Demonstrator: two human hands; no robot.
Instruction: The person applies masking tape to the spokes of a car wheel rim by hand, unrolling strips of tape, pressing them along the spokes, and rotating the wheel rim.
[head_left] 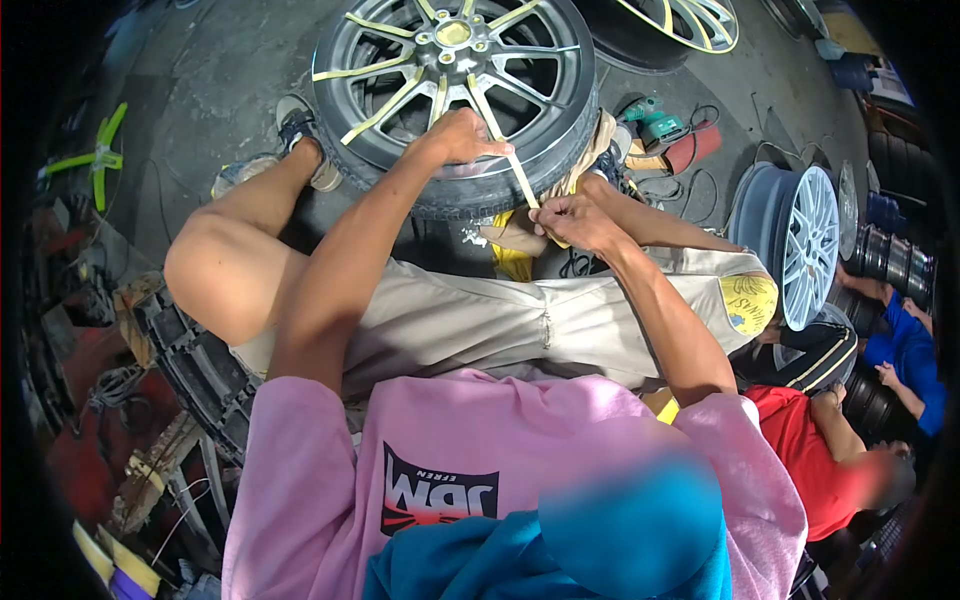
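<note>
Nearest us, bottom of frame: teal cloth (440,560) over a pink shirt (320,480), then light trousers (440,320) across the middle, knees spread L & R w/ a yellow patch (750,303) on the R one.

Just above centre, our R hand (578,222) pinches the lower end of a pale tape strip (523,182), thumb & fingers closed on it. Our L hand (462,138), up & left of it, is curled, thumb tip at the strip by the rim edge; whether it grips or only presses, we can't tell. Strip runs from a spoke out over the rim of the wheel (456,66), top centre, lying face up w/ its tyre (420,197) on. We see yellow strips (382,106) along several other spokes too.

Farther out, upper R: green power tool (655,122) next to a reddish piece (692,147) & cables on the floor (210,60). Mid-R: pale blue-grey wheel (762,225) on edge; below/beyond, person in red (795,440), another in blue (915,350). Top R: 2nd wheel (642,45), yellow-taped spokes. Upper L: bright-green branched item (105,158).
</note>
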